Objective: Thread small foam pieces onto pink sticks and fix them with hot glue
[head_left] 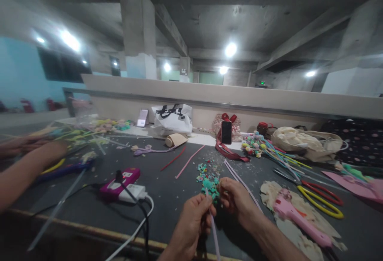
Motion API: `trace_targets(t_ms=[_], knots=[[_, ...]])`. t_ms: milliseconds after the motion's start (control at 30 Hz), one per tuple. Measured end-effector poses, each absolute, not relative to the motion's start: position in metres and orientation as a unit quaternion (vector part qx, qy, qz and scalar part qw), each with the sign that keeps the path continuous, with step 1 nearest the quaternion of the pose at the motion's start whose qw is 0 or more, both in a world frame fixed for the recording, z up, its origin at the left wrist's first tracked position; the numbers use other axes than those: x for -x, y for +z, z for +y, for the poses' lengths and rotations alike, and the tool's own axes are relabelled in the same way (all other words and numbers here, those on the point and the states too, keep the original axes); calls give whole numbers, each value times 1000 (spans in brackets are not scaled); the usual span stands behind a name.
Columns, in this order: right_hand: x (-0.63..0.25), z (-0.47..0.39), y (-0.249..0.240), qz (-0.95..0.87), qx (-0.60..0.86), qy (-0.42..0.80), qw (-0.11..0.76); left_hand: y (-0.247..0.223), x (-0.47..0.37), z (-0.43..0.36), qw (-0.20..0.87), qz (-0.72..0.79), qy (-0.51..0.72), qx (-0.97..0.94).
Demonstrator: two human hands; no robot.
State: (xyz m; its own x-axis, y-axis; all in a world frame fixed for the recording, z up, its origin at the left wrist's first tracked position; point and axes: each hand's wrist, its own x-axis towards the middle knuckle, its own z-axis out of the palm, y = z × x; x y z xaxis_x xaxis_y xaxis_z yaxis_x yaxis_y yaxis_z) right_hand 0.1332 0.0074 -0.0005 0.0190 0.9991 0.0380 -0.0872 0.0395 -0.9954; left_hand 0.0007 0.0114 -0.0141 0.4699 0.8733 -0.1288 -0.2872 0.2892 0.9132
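Note:
Near the front of the dark table, my left hand (194, 218) is closed around a thin lilac stem (214, 233), which points up and away from me. Just beyond the stem's tip are small teal-green pieces (210, 184); I cannot tell whether any are fixed to it. My right hand (235, 197) is curled beside these pieces, thumb and fingers pinched together. What it holds, if anything, is hidden. More lilac stems (236, 173) lie behind my right hand. A pink hot glue gun (302, 219) rests on a glue-stained sheet (269, 193) to the right.
Scissors with red and yellow handles (321, 203) lie at the right. A magenta power strip (127, 179) with a white plug and cables sits left. Finished-looking stem bunches (254, 143), a phone (226, 132) and a white bag (172, 119) stand behind. Another person's arm (30, 169) reaches in left.

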Motion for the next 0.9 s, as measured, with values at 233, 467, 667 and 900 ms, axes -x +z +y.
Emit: trace_targets(t_ms=[233, 467, 667, 900], knots=[[-146, 12, -3, -525, 522, 410, 532, -13, 3, 11, 755, 318, 395, -417], [-141, 10, -5, -590, 504, 417, 474, -12, 2, 12, 752, 324, 389, -422], [-142, 5, 1, -566, 483, 468, 476, -15, 2, 12, 746, 328, 377, -442], [-140, 4, 2, -577, 477, 467, 471, -17, 1, 13, 753, 316, 371, -442]])
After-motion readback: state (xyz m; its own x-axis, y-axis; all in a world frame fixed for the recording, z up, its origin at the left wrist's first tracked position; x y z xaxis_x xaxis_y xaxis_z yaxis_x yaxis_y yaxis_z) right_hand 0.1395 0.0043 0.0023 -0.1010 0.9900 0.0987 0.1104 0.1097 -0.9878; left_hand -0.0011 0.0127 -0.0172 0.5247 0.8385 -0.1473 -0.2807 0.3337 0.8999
